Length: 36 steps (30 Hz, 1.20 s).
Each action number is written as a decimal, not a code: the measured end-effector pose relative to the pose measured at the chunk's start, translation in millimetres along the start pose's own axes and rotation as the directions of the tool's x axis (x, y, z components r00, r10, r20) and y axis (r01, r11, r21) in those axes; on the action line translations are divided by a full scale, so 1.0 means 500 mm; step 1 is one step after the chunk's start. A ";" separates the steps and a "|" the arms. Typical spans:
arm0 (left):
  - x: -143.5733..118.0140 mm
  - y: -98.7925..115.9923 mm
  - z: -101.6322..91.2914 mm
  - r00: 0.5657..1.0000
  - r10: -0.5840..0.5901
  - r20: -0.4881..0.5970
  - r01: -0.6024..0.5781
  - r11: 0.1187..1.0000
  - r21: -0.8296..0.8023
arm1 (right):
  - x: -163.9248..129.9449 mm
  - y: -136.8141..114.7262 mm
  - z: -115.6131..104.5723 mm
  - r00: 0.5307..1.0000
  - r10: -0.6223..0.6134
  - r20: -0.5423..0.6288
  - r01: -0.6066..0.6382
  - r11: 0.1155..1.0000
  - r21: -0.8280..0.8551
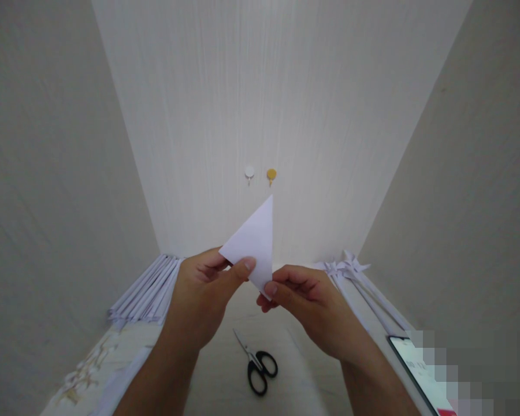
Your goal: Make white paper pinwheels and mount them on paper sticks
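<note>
A white sheet of paper folded into a triangle (253,237) is held up above the table, its sharp tip pointing up. My left hand (214,283) pinches its lower left side, thumb flat on the front and fingers hidden behind. At the lower corner, my right hand (301,294) grips the paper between thumb and fingers. Below the hands lies a pair of scissors (256,367) with black handles, blades pointing up and to the left.
Several rolled white paper sticks (145,292) lie at the left. Paper flowers (344,266) on paper stems rest at the right, near a phone (420,372). Two hooks, one white (249,173) and one yellow (271,174), are on the back wall. Walls rise on both sides.
</note>
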State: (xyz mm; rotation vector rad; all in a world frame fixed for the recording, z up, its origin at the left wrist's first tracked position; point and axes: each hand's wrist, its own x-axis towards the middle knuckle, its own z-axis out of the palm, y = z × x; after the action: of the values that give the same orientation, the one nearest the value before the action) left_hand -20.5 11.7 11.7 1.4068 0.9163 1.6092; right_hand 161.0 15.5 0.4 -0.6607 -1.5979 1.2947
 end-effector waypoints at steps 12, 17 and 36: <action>-0.001 0.002 0.005 0.966 -0.145 0.214 0.138 0.989 0.047 | 0.007 0.000 -0.010 0.988 -0.051 -0.147 0.063 0.995 0.073; -0.001 0.002 0.002 0.956 -0.167 0.243 0.162 0.986 0.042 | 0.008 -0.001 -0.017 0.970 -0.107 -0.218 0.114 0.993 0.016; -0.004 0.015 0.001 0.953 -0.094 0.289 0.016 0.965 0.262 | 0.010 -0.006 -0.017 0.959 -0.103 -0.263 0.115 0.993 0.032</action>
State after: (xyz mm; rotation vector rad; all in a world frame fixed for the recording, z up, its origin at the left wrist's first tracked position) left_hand -20.5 6.7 17.4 1.7318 0.9961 1.2214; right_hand 167.0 22.7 4.9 -0.6748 -1.3654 1.1116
